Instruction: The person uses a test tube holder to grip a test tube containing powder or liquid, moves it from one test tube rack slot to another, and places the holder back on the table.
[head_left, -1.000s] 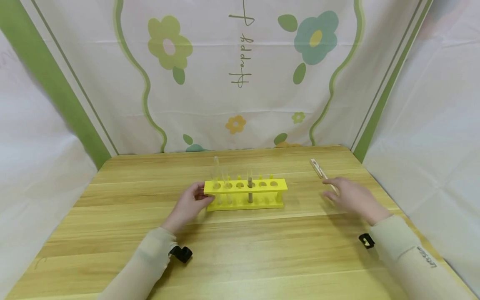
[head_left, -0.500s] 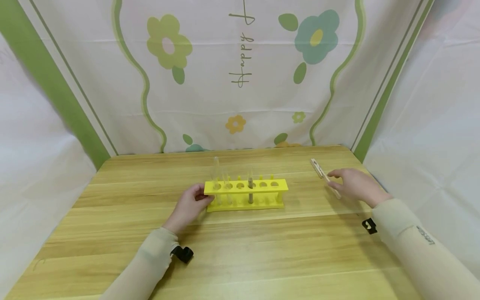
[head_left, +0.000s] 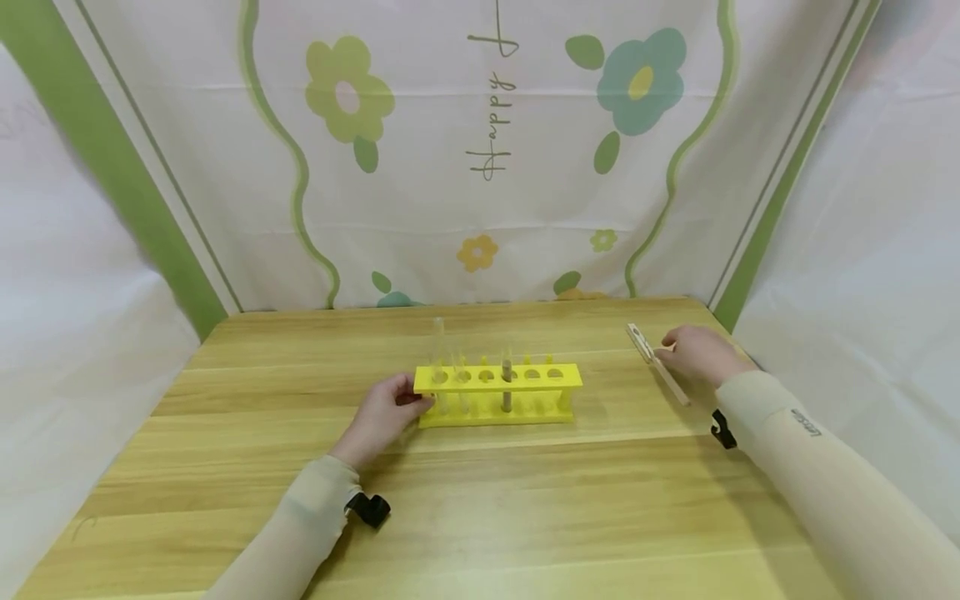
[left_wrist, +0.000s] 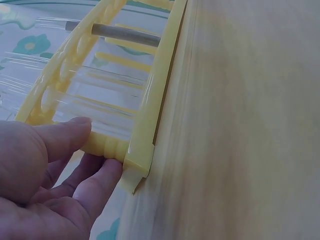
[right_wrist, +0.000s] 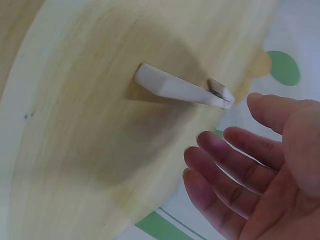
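A yellow test tube rack (head_left: 498, 377) stands upright near the middle of the wooden table. My left hand (head_left: 381, 419) grips its left end post, thumb on one side and fingers on the other. Two clear glass test tubes (left_wrist: 105, 105) stand in the holes nearest that hand. Further along is a tube with dark grey contents (head_left: 507, 386). To the right, a wooden test tube clamp (head_left: 670, 380) lies on the tabletop. My right hand (right_wrist: 250, 170) hovers beside it, fingers loosely bent and apart, holding nothing.
The table (head_left: 480, 508) is bounded at the back by a white flowered curtain (head_left: 480, 167). White cloth walls rise at the left (head_left: 82, 275) and right (head_left: 862, 250). Each wrist carries a black camera strap.
My right hand has drawn off to the right and slightly back from the clamp, showing more of its handle. The left hand has kept its grip on the rack. The head view has shifted slightly.
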